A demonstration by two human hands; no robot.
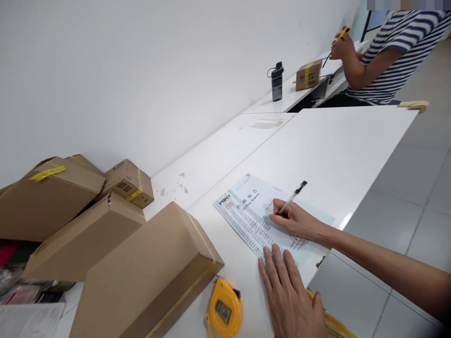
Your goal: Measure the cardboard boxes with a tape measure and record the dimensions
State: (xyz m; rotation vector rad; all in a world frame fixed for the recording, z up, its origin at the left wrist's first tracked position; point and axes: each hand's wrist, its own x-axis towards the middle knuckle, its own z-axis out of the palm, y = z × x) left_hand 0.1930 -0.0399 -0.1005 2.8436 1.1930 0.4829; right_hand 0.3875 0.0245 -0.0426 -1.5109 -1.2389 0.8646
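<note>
A pen (293,196) with a clear barrel and black cap end is gripped between the fingers of my right hand (299,221). Its tip meets a printed light-blue test report sheet (259,188), which carries red stamps and dense small handwriting or print. My left hand (289,293) lies flat, fingers stretched out, its fingertips on the sheet's near edge and the rest over the white table (197,305). To the left of that hand a yellow tape measure (224,307) rests on the tabletop. Part of a yellow object (336,325) shows beneath my left hand; its kind is unclear.
A large cardboard box (148,267) stands left of the tape measure, with several more boxes (128,183) behind it. Along the wall stand a dark water bottle (277,84) and a small taped box (308,75). A person in a striped shirt (401,56) sits at the far right.
</note>
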